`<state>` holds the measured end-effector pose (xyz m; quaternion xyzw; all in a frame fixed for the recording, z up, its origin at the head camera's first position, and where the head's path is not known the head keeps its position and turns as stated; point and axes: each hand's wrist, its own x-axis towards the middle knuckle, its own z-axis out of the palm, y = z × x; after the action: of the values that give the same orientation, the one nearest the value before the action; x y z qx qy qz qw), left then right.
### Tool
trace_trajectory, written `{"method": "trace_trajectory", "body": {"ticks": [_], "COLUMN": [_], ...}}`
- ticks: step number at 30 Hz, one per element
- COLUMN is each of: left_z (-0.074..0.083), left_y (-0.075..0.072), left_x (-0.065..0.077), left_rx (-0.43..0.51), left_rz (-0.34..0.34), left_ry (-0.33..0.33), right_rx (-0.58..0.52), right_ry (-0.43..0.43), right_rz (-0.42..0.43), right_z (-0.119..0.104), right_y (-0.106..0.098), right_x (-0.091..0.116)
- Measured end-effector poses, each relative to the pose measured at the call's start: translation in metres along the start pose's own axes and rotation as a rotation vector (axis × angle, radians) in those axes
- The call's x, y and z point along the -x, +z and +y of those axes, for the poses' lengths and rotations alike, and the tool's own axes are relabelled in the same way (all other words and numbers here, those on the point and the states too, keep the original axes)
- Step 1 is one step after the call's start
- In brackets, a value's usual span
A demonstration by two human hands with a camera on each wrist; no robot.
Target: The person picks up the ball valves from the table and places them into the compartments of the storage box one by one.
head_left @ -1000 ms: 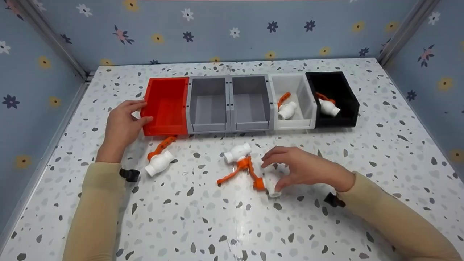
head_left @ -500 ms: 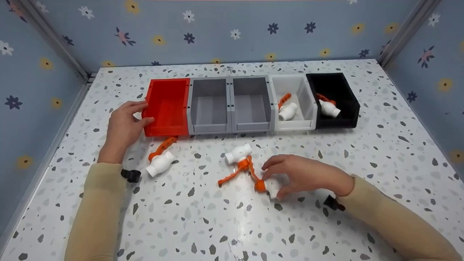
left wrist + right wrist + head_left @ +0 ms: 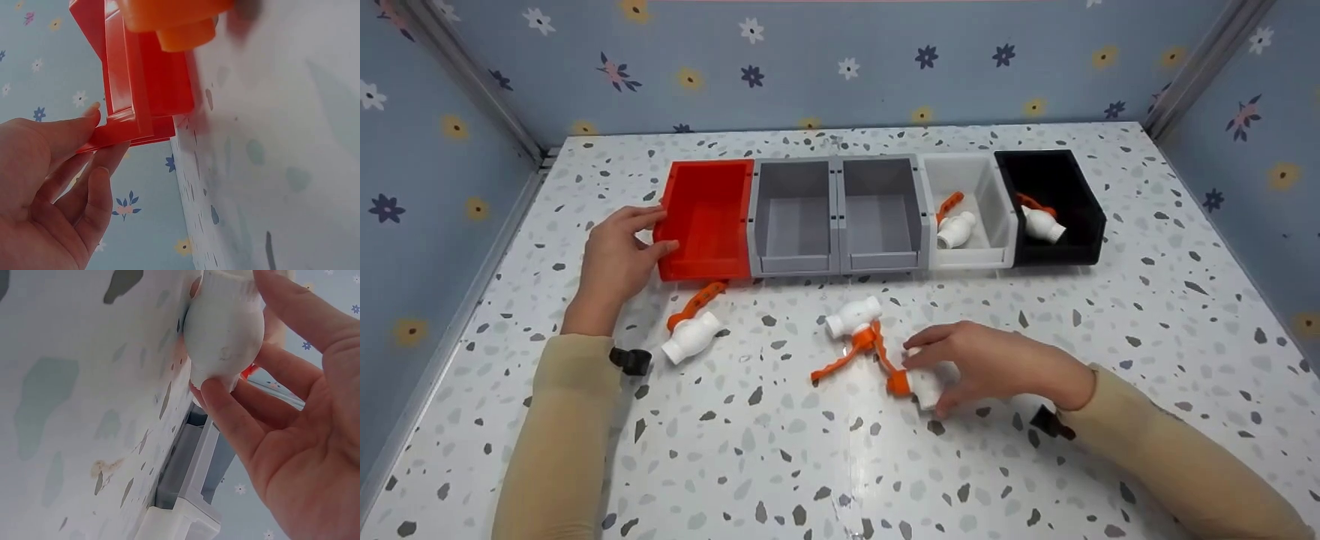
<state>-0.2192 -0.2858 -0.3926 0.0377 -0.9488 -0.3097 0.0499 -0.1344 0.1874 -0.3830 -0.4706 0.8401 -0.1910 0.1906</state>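
Note:
My left hand (image 3: 619,255) pinches the left side wall of the red bin (image 3: 709,217); the left wrist view shows thumb and fingers on either side of its edge. My right hand (image 3: 997,364) grips a white ball valve (image 3: 924,386) with an orange lever by its two ends, thumb at one and fingers at the other. In the right wrist view, this valve's white body (image 3: 225,332) lies close against the table. Its lever meets that of a second ball valve (image 3: 855,316) just behind it. Before the red bin lies a third ball valve (image 3: 692,337), near my left wrist.
Right of the red bin, joined in one row, stand two grey bins (image 3: 795,264) (image 3: 883,261), a white bin (image 3: 971,259) and a black bin (image 3: 1091,247). The white and black bins each contain a ball valve. Flowered panels (image 3: 840,67) enclose the speckled table (image 3: 780,465).
My right hand has come slightly down and towards me over the valve, its fingers closer around the body. The left hand stays at the red bin.

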Motion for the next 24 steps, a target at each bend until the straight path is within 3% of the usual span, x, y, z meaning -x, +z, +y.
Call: {"method": "trace_trajectory", "body": {"ticks": [8, 17, 24], "left_z": [0.0001, 0.0023, 0.0005], "left_y": [-0.0002, -0.0008, 0.0008], "left_x": [0.0000, 0.0006, 0.0001], "left_rx": [-0.006, 0.006, 0.002], "left_rz": [-0.010, -0.013, 0.006], "left_ry": [-0.016, -0.039, -0.012], "right_rx": [0.010, 0.020, 0.019], "right_ry": [0.031, 0.004, 0.011], "right_rz": [-0.017, -0.015, 0.001], "right_z": [0.0000, -0.0001, -0.0008], "right_y": [0.0008, 0.0008, 0.0017], "right_x": [0.0008, 0.0009, 0.0021]}}
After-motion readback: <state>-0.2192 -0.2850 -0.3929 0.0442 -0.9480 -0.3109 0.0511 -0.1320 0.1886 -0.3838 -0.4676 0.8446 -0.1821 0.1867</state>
